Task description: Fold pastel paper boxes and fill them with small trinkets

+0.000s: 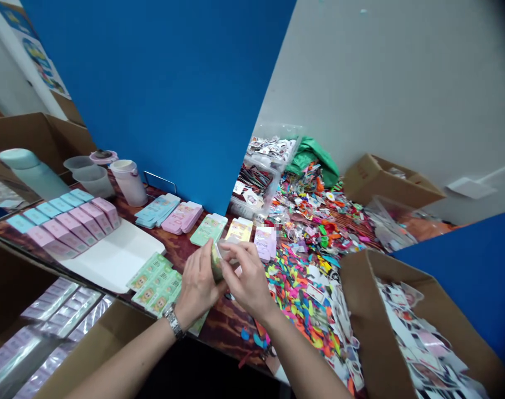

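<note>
Left hand (pixel 199 280), right hand (pixel 246 277) together, fingers pinching small green box (pixel 216 260).

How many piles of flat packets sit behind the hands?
5, left to right: blue pile, pink pile, green pile, yellow pile, lilac pile. Left hand and right hand, holding a packet, may hide more.

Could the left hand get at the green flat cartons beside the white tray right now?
Probably yes: the green flat cartons lie uncovered just beside the left hand, nothing between, though it now shares a small box with the right hand.
</note>
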### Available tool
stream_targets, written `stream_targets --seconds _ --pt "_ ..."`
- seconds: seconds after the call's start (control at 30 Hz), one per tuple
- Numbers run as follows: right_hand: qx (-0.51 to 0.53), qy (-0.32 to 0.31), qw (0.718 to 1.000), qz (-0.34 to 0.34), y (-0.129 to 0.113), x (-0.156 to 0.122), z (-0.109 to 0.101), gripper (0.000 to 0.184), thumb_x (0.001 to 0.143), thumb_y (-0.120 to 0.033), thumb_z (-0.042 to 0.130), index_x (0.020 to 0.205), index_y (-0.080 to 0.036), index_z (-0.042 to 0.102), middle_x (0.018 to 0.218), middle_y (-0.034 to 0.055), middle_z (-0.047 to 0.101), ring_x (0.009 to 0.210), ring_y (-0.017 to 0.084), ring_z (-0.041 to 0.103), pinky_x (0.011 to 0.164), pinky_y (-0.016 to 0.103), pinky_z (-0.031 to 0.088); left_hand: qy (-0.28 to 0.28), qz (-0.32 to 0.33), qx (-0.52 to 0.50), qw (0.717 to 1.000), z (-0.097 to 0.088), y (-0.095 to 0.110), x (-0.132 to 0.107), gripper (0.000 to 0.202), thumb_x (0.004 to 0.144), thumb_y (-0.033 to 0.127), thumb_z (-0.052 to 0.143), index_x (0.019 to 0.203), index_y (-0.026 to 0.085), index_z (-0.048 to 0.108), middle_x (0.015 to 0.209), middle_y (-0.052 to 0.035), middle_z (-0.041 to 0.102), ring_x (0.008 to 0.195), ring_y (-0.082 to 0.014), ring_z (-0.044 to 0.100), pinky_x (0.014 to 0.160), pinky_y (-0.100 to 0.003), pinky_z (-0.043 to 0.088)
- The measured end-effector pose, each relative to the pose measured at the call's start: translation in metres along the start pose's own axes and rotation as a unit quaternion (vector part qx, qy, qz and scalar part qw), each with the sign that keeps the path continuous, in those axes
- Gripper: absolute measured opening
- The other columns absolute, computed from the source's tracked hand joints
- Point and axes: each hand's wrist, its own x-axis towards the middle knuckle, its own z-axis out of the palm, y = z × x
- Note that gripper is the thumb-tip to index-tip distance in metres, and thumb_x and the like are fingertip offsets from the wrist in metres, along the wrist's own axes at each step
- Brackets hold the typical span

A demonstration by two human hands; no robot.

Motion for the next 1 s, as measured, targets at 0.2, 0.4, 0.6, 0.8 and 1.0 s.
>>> stream_targets --seconds 0.2,0.4,0.6,0.8,1.0 --pt "-0.159 0.099 0.980 -0.067 0.014 -0.050 -0.013 0.040 0.087 -0.016 0.063 0.125 -0.024 0.057 0.135 0.0143 0.048 0.127 0.030 0.045 0.103 0.053 0.042 -0.055 -0.081 -0.092 0.991 0.005 0.018 -0.016 0.068 0.082 0.042 0.065 0.138 0.018 0.035 0.118 -0.0126 0.065 0.098 -0.0270 0.070 0.077 -0.036 0.057" --pt "-0.029 0.035 0.998 0.048 0.012 -0.071 -0.020 0.021 0.094 -0.018 0.053 0.109 -0.024 0.066 0.131 0.0107 0.055 0.121 0.024 0.054 0.099 0.041 0.048 -0.089 0.022 -0.082 0.992 0.006 0.024 -0.024 0.067 0.084 0.029 0.063 0.141 0.023 0.029 0.126 -0.0116 0.059 0.101 -0.0230 0.067 0.079 -0.033 0.057" --pt "0.139 0.106 0.958 0.229 0.007 -0.066 -0.022 0.028 0.100 -0.032 0.042 0.119 -0.023 0.061 0.106 0.0059 0.069 0.095 0.018 0.066 0.081 0.030 0.054 -0.110 0.111 -0.002 0.988 0.002 0.025 -0.030 0.053 0.087 0.029 0.062 0.133 0.023 0.036 0.121 -0.0136 0.056 0.101 -0.0267 0.063 0.076 -0.038 0.056" --pt "0.173 0.037 0.956 0.236 0.009 -0.056 -0.024 0.018 0.093 -0.029 0.055 0.100 -0.021 0.069 0.094 0.0037 0.070 0.082 0.017 0.067 0.069 0.026 0.054 -0.118 0.097 -0.005 0.988 0.002 0.024 -0.033 0.073 0.087 0.026 0.060 0.147 0.019 0.020 0.128 -0.0163 0.055 0.110 -0.0274 0.060 0.086 -0.039 0.054" --pt "0.018 0.031 0.991 0.130 -0.001 -0.060 -0.025 0.022 0.092 -0.016 0.053 0.102 -0.024 0.071 0.095 0.0052 0.071 0.090 0.019 0.067 0.083 0.032 0.055 -0.142 0.077 0.073 0.984 0.002 0.031 -0.035 0.095 0.083 0.025 0.060 0.153 0.012 -0.002 0.118 -0.0174 0.057 0.098 -0.0297 0.062 0.077 -0.038 0.055"
